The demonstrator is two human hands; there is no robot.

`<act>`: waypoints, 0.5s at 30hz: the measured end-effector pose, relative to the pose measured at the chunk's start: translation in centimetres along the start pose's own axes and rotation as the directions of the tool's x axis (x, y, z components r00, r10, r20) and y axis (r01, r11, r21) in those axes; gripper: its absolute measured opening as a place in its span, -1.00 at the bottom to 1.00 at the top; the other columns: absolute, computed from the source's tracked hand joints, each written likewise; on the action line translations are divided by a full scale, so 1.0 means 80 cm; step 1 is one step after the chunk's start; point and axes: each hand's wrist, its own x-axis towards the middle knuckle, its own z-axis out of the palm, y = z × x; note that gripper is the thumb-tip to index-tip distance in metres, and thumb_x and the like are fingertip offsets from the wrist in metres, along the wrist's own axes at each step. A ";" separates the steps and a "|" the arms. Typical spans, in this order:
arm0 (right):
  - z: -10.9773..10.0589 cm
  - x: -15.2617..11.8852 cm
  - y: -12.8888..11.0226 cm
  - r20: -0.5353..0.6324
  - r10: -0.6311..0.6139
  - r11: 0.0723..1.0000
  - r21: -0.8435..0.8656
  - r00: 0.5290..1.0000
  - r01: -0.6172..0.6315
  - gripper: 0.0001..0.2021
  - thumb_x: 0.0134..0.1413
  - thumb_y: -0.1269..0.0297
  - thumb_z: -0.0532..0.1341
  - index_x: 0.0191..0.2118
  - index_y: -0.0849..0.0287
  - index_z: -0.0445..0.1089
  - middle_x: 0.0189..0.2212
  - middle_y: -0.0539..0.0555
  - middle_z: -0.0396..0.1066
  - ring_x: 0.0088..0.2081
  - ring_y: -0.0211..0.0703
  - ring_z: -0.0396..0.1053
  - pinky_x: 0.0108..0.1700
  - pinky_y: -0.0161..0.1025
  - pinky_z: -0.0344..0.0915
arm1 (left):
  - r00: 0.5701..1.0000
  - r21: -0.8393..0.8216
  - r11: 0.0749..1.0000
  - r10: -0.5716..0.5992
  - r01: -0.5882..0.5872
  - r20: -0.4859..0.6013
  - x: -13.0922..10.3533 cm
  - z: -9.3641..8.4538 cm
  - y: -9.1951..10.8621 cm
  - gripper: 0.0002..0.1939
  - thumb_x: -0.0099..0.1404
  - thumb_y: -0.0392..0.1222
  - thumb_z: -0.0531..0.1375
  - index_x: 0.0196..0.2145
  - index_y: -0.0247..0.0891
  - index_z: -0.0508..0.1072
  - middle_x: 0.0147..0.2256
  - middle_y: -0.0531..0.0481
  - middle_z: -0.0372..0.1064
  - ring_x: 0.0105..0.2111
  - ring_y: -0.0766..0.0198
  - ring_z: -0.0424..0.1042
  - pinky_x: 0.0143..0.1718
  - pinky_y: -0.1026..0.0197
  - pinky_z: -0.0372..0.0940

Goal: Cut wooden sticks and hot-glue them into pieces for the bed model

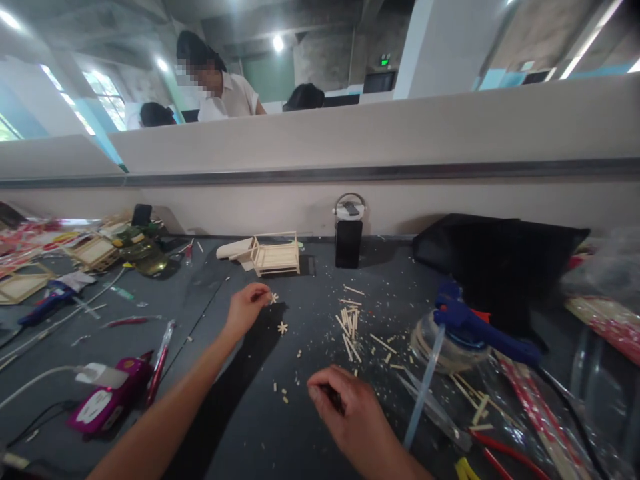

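Note:
My left hand (248, 307) is closed in a pinch, with a small star-shaped piece of wooden sticks (273, 298) at its fingertips. Just below it on the dark table lies a second wooden star (283, 327). My right hand (345, 405) is curled low over the table, thumb and forefinger close together; whatever may be between them is hidden. A few tiny cut wood bits (285, 396) lie to its left. Beyond it is a loose pile of thin wooden sticks (350, 321), with crumbs scattered around.
A small wooden frame model (277, 257) and a black phone (349, 244) stand near the partition. On the right, a blue glue gun (480, 327) rests on a round clear container (425, 343), near red-handled pliers (505, 450). A purple power strip (111, 397) lies left. People are beyond the partition.

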 end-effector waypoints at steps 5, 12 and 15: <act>0.001 -0.002 0.001 0.005 -0.005 1.000 -0.016 1.000 0.005 -0.82 0.18 0.35 0.09 -0.34 0.17 0.43 -0.47 0.01 0.39 -0.44 -0.24 0.34 -0.37 -0.33 0.18 | 0.998 0.190 0.980 0.063 -0.063 0.008 -0.014 -0.001 -0.018 -0.88 0.04 -0.13 0.25 -0.44 -0.21 0.51 -0.51 0.06 0.47 -0.46 0.22 0.42 -0.32 0.19 0.28; 0.002 0.000 0.005 0.008 -0.024 0.999 -0.037 1.000 0.024 -0.82 0.19 0.35 0.08 -0.36 0.16 0.42 -0.49 -0.01 0.38 -0.46 -0.26 0.33 -0.39 -0.34 0.17 | 0.991 0.309 0.942 0.126 -0.134 0.047 -0.020 -0.004 -0.022 -0.84 0.14 -0.13 0.15 -0.39 -0.20 0.50 -0.49 0.05 0.47 -0.46 0.23 0.43 -0.33 0.22 0.28; 0.002 0.000 0.004 0.007 -0.020 0.999 -0.043 1.000 0.020 -0.82 0.18 0.36 0.09 -0.36 0.16 0.42 -0.49 -0.01 0.38 -0.46 -0.26 0.33 -0.39 -0.34 0.16 | 0.987 0.342 0.926 0.153 -0.162 0.052 -0.021 -0.011 -0.021 -0.83 0.16 -0.13 0.12 -0.40 -0.20 0.49 -0.51 0.06 0.45 -0.47 0.24 0.42 -0.34 0.23 0.26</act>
